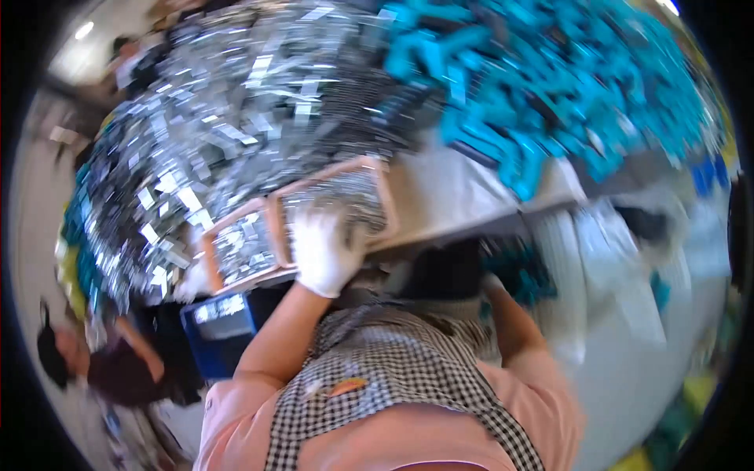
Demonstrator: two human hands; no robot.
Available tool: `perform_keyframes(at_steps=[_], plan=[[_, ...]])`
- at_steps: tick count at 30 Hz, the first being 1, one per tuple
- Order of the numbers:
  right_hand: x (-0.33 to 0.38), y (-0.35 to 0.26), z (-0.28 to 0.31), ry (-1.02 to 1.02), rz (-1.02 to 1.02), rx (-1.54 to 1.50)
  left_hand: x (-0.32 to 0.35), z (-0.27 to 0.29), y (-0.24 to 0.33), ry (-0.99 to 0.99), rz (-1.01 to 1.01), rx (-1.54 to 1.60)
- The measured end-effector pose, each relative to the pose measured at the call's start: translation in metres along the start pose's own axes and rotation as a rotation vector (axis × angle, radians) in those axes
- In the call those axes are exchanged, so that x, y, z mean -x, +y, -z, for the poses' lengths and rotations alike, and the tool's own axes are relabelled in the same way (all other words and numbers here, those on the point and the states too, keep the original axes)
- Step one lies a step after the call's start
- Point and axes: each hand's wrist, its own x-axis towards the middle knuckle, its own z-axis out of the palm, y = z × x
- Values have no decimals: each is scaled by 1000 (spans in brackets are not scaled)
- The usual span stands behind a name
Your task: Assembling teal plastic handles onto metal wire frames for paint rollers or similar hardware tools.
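Note:
My left hand (326,247), in a white glove, reaches over the larger of two orange-rimmed trays (390,206). Small grey metal pieces (338,188) fill this tray, and motion smears the fingers among them. Beside it on the left is a smaller orange-rimmed tray (210,263) with shiny silver pieces (238,250). My right hand (492,284), also pale-gloved, hangs below the table edge near a heap of dark teal pieces (522,275). Its fingers are hidden, so whatever it may hold does not show.
Behind the trays rises a large pile of shiny flat metal parts (212,118). At the far right lies a big heap of turquoise parts (581,78). A blue crate (206,345) stands below the table at left, near another person (118,361). Whitish plastic sacks (620,267) hang at right.

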Motion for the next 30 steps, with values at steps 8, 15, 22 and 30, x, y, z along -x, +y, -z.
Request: perform_keyframes(at_steps=[8,15,22,30], plan=[[56,32,-220,933,49,87,17,32,-16,54,47,0],[26,17,2,1373,-223,-1221,-2,12,7,73,-80,126],[195,-27,201,1453,-599,-1336,21,72,-51,243,246,356],[269,-131,375,1698,58,-843,28,145,-281,-29,1199,-80]])
